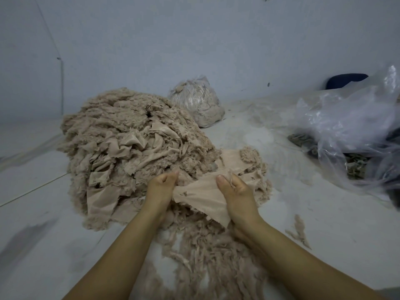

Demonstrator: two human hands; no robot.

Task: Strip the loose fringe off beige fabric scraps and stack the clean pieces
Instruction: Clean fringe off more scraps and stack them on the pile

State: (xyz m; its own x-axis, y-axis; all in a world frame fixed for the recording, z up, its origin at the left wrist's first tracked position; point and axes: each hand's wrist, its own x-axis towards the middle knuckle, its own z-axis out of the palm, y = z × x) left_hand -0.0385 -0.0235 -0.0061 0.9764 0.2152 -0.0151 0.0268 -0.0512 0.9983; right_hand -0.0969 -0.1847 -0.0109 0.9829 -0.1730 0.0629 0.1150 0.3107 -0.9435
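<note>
A big heap of beige fringed fabric scraps (129, 146) lies on the pale floor at centre left. In front of it I hold one beige scrap (198, 194) stretched between both hands. My left hand (161, 187) grips its left edge with curled fingers. My right hand (234, 192) pinches its upper right part, thumb on top. A small stack of flatter beige pieces (242, 161) sits just behind my right hand. Pulled-off fringe (207, 252) is strewn on the floor below my forearms.
A tied clear bag stuffed with beige fluff (198, 105) stands against the back wall. Crumpled clear plastic bags (350, 131) with dark contents fill the right side. A small tuft of fringe (299, 231) lies on the floor to the right.
</note>
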